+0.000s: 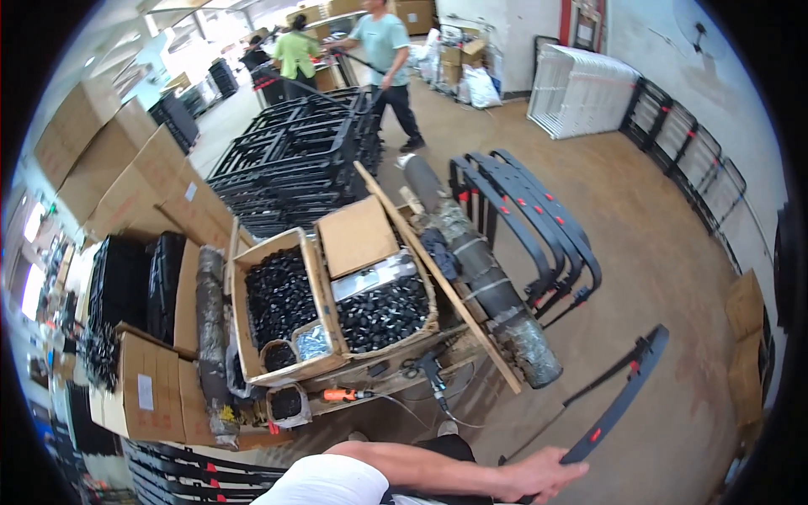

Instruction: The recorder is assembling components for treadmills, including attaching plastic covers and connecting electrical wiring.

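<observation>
My left hand (543,475) reaches across to the lower right and is closed round one end of a curved black tube frame (627,391) with red parts. The frame rises up and away to the right, with a thin bar along its inner side. Its lower part runs out of sight near my hand. My right hand is not in view. Nearest on the workbench (396,383) lie a black power driver (434,374) with a cable and an orange-handled tool (341,395).
Boxes of black small parts (383,316) stand on the bench, beside a wooden strip (446,286) and a wrapped roll (497,295). Black frames (539,219) stand beyond the roll. Stacked frames (295,151) lie behind; two people (383,50) are there. White frames (581,88) stand by the wall.
</observation>
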Demonstrator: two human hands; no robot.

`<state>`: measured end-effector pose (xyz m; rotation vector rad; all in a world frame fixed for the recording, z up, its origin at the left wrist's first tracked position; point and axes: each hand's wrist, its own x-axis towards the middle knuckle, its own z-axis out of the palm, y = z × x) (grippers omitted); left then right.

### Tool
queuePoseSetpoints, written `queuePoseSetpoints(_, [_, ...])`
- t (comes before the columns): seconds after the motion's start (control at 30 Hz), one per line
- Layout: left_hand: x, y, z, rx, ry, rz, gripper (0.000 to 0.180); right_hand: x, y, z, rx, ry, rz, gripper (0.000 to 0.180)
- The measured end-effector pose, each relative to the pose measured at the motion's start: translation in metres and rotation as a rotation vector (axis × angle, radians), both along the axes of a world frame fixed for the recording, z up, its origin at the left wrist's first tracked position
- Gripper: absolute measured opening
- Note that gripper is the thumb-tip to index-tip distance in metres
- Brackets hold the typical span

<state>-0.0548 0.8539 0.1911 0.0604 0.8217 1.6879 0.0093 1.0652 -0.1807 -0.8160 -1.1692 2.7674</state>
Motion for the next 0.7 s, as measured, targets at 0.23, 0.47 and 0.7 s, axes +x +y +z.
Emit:
queuePoseSetpoints(0.23, [0.029, -0.130, 0.012, 0.292, 0.046, -0.023, 0.032, 0.025, -0.055, -0.030, 0.212, 0.101, 0.010, 0.036])
queuePoseSetpoints(0.47, [0.004, -0.412, 0.025, -0.163, 0.538, 0.309, 0.023, 0.008, -0.130, 0.049, 0.169, -0.331, -0.334, 0.025])
queuePoseSetpoints(0.7, [0.083, -0.610, -0.082, -0.915, 0.390, 1.518, 0.018, -0.023, -0.157, 0.284, 0.446, 0.265, -0.397, 0.022])
